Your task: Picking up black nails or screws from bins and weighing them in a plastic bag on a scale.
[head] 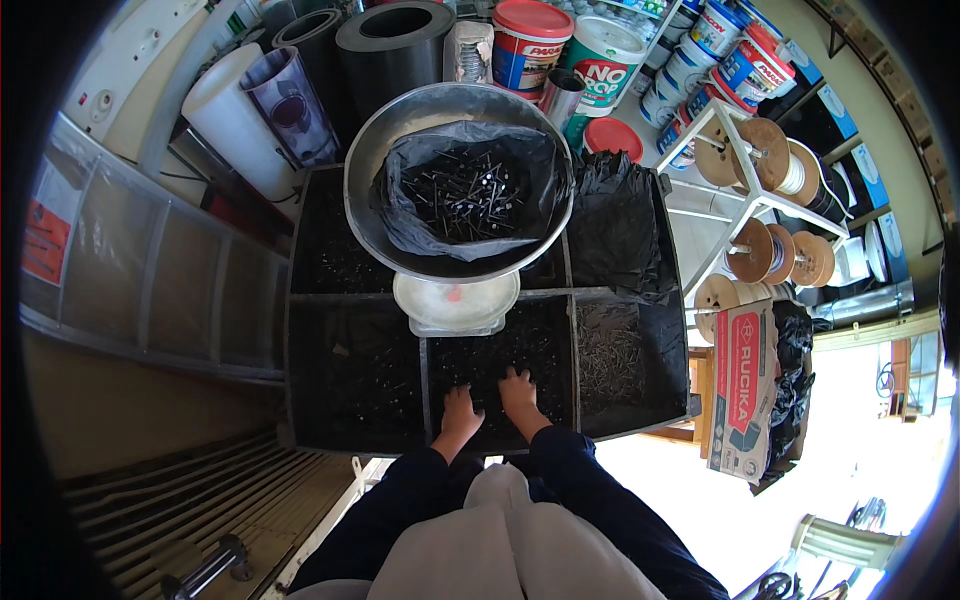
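My left hand (460, 417) and my right hand (519, 393) reach down into the front middle compartment of a dark divided tray (424, 390), among dark nails. Fingertips are hidden or too small to tell what they hold. Behind them a scale (457, 300) carries a large metal bowl (365, 225), lined with a black plastic bag (405, 142) with many nails (469, 195) in it. The front right compartment holds thin nails (611, 349); the front left one has scattered nails (360, 382). Black plastic bags (619, 217) lie in the back right compartment.
Paint buckets (529, 45) and dark rolls (394, 45) stand behind the tray. At right are a white metal rack (750, 202) with wooden cable spools (761, 154) and a cardboard box (742, 390) with black plastic. A framed panel (150, 262) flanks the left side.
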